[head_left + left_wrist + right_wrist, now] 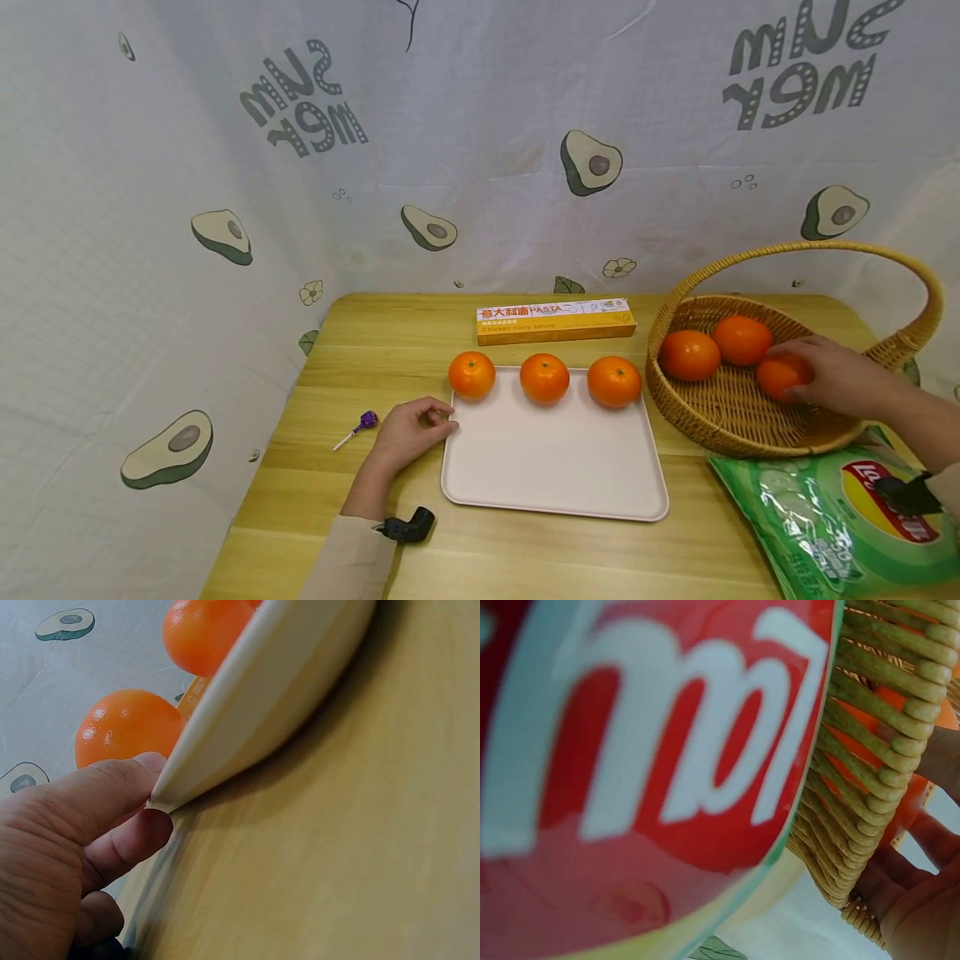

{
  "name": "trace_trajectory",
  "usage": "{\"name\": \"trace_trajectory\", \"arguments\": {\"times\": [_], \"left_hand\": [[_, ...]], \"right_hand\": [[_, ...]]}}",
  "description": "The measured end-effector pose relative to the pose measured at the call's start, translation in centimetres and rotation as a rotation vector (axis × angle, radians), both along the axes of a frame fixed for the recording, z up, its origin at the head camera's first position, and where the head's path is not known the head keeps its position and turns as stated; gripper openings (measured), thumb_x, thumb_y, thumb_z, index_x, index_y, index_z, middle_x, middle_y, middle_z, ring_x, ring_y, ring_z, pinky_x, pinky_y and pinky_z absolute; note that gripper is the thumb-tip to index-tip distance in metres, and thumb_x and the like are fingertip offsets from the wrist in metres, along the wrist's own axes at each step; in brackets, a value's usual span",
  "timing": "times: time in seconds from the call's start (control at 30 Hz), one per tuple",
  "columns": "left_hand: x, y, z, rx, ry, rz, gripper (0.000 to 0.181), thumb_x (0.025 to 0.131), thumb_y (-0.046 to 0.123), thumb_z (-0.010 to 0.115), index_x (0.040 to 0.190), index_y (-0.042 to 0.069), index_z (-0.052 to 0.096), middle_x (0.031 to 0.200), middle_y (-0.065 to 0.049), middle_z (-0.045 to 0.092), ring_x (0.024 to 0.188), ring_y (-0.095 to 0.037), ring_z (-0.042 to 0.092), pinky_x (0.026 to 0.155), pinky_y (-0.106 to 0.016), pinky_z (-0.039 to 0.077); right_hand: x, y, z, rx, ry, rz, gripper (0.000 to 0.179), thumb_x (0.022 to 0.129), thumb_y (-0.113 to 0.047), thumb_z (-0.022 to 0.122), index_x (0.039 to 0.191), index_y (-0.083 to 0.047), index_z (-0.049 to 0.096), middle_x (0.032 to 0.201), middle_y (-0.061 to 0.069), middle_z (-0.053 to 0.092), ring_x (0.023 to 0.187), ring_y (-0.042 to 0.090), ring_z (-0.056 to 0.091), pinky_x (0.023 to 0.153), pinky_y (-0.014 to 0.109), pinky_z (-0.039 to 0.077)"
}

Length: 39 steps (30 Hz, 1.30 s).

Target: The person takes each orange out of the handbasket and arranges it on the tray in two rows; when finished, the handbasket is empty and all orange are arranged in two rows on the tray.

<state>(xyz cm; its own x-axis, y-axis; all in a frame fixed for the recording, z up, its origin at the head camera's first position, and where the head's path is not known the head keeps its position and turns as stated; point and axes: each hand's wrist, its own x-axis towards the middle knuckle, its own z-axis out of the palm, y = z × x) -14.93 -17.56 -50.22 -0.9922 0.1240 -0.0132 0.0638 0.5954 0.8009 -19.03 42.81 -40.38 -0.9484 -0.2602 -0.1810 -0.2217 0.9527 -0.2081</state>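
A white tray (555, 454) lies on the table with three oranges, the left one (472, 376), the middle one (544, 379) and the right one (614, 382), lined up along its far edge. My left hand (412, 429) pinches the tray's left rim; in the left wrist view the thumb is above the edge and a finger below. Inside the wicker basket (697, 429) on the right, my right hand (840, 379) grips an orange (780, 377). Two more oranges, one at left (690, 356) and one behind (742, 340), sit beside it. The basket wall partly hides that grip in the right wrist view.
A yellow pasta box (557, 323) stands behind the tray. Left of my left hand lies a purple-wrapped lollipop (365, 420). A green chip bag (847, 525) lies against the basket's front, under my right forearm. The basket's tall handle (810, 247) arches over it. A printed curtain hangs behind the table.
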Motion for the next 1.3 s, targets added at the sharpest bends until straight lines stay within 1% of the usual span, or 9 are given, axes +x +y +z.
{"name": "trace_trajectory", "arguments": {"times": [0.3, 0.6, 0.7, 0.9, 1.0, 1.13, 1.3], "left_hand": [[0.0, 0.0, 0.0, 0.001, 0.001, 0.000, 0.015, 0.084, 0.028, 0.084, 0.097, 0.024, 0.077, 0.075, 0.011, 0.067, 0.067, -0.010, 0.056, 0.063, -0.023, 0.044], [0.0, 0.0, 0.0, 0.004, 0.009, 0.001, 0.014, 0.084, 0.028, 0.084, 0.097, 0.024, 0.077, 0.074, 0.011, 0.067, 0.068, -0.010, 0.056, 0.063, -0.023, 0.043], [0.0, 0.0, 0.0, 0.000, 0.012, 0.002, 0.014, 0.084, 0.028, 0.084, 0.096, 0.024, 0.077, 0.074, 0.011, 0.067, 0.068, -0.010, 0.056, 0.063, -0.023, 0.043], [0.0, 0.0, 0.0, -0.005, 0.012, 0.007, 0.014, 0.085, 0.028, 0.083, 0.097, 0.024, 0.077, 0.075, 0.011, 0.067, 0.067, -0.009, 0.055, 0.063, -0.023, 0.043], [0.1, 0.0, 0.0, -0.004, 0.007, 0.010, 0.015, 0.084, 0.028, 0.084, 0.096, 0.024, 0.077, 0.075, 0.011, 0.067, 0.067, -0.009, 0.055, 0.063, -0.023, 0.043], [0.2, 0.0, 0.1, 0.002, 0.003, 0.010, 0.014, 0.084, 0.028, 0.084, 0.096, 0.023, 0.077, 0.075, 0.011, 0.066, 0.068, -0.010, 0.056, 0.063, -0.023, 0.043], [0.1, 0.1, 0.1, -0.001, 0.008, 0.007, 0.014, 0.084, 0.028, 0.084, 0.096, 0.023, 0.077, 0.075, 0.011, 0.066, 0.067, -0.010, 0.055, 0.062, -0.023, 0.043]], "right_hand": [[0.1, -0.1, 0.0, 0.009, 0.020, 0.012, 0.053, 0.083, -0.014, 0.080, 0.126, 0.011, 0.060, 0.130, 0.043, 0.049, 0.117, 0.060, 0.044, 0.096, 0.075, 0.039], [0.5, -0.6, 0.6, 0.041, 0.033, 0.032, 0.057, 0.083, -0.017, 0.081, 0.128, 0.011, 0.059, 0.130, 0.043, 0.050, 0.116, 0.059, 0.048, 0.093, 0.073, 0.042], [0.7, -0.8, 1.0, 0.041, 0.027, 0.021, 0.059, 0.083, -0.018, 0.081, 0.129, 0.011, 0.059, 0.129, 0.044, 0.050, 0.114, 0.059, 0.049, 0.091, 0.073, 0.043], [1.0, -1.6, 1.8, 0.030, 0.010, -0.007, 0.063, 0.084, -0.020, 0.081, 0.132, 0.012, 0.056, 0.130, 0.047, 0.046, 0.113, 0.061, 0.046, 0.092, 0.076, 0.041], [1.2, -1.9, 2.1, 0.026, 0.014, -0.012, 0.065, 0.084, -0.020, 0.081, 0.133, 0.012, 0.054, 0.129, 0.047, 0.045, 0.112, 0.061, 0.047, 0.092, 0.076, 0.041], [1.4, -2.3, 2.4, 0.023, 0.045, 0.002, 0.066, 0.084, -0.019, 0.080, 0.134, 0.013, 0.053, 0.129, 0.048, 0.045, 0.109, 0.060, 0.050, 0.089, 0.074, 0.044], [1.8, -3.2, 3.0, 0.012, 0.079, 0.012, 0.067, 0.084, -0.022, 0.081, 0.136, 0.011, 0.052, 0.130, 0.048, 0.044, 0.109, 0.060, 0.051, 0.086, 0.072, 0.047]]}}
